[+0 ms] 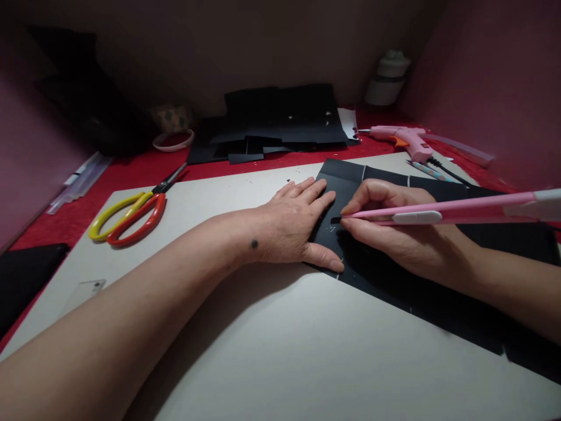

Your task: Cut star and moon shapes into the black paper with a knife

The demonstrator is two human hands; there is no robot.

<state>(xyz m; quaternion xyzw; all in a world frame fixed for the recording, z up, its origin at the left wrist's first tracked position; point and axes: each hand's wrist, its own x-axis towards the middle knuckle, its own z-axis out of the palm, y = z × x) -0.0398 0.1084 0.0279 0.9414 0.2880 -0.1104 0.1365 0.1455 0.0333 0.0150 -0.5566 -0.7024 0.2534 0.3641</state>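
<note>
Fingers spread, my left hand (295,219) lies flat with its fingertips and thumb on the left end of a black sheet (372,280). My right hand (398,228) is closed round a pink utility knife (473,209) with a white slider. The knife's dark blade tip meets the sheet just right of my left fingers, next to small white marks. White lines also show along the sheet's edges. Part of the sheet is hidden under my right hand and forearm.
Yellow-and-red scissors (131,216) lie on the white board (245,351) at left. Black sheets (280,120) are piled behind on the red cloth (210,171). A pink glue gun (405,139), a patterned pen (432,171) and a white bottle (388,79) are at back right; a tape roll (173,140) is at back left.
</note>
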